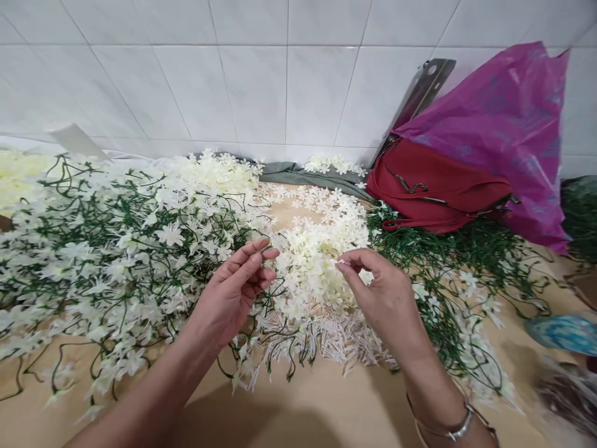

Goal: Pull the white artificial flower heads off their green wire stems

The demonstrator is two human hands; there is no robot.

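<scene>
White tiles back a tan worktop (298, 404) strewn with flower sprays (116, 249) across the left half of the frame, and a red bag (433, 186) lies under a purple bag (508, 124) at upper right. At centre the left hand (236, 289) is curled, thumb and forefinger pinching a green stem (265, 250). Just right of it, the right hand (385, 295) pinches a small white flower (342, 262) over the loose heap (321, 249) between them.

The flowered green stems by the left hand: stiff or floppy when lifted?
Probably floppy: the flowered green stems are thin and curve loosely over the table. Likely light, being slender with small petals. Apt to snag on each other, since they lie tangled together.
</scene>
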